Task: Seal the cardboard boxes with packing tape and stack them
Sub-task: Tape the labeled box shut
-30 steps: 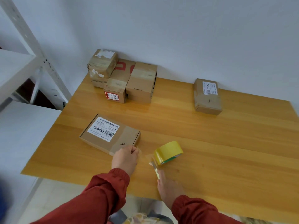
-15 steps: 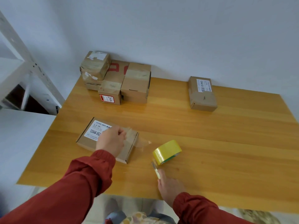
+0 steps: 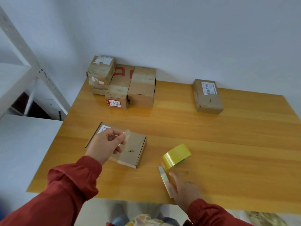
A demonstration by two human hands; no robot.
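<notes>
A flat cardboard box (image 3: 132,149) with a white label lies near the table's front left. My left hand (image 3: 105,144) hovers over it and pinches one end of a clear strip of tape (image 3: 126,136); the strip's other end lies across the box's near edge. A yellow tape roll (image 3: 176,156) stands on its edge to the right of the box. My right hand (image 3: 184,191) rests on the table just below the roll, holding a slim box cutter (image 3: 163,176) with its blade pointing away.
Several taped boxes (image 3: 123,85) cluster at the table's back left against the wall. A single labelled box (image 3: 207,97) sits at the back right. A white metal shelf (image 3: 24,75) stands left of the wooden table (image 3: 228,144).
My left hand moved from the box's near corner up over its top, pulling the cut tape strip across the box. The right hand stayed by the roll with the cutter.
</notes>
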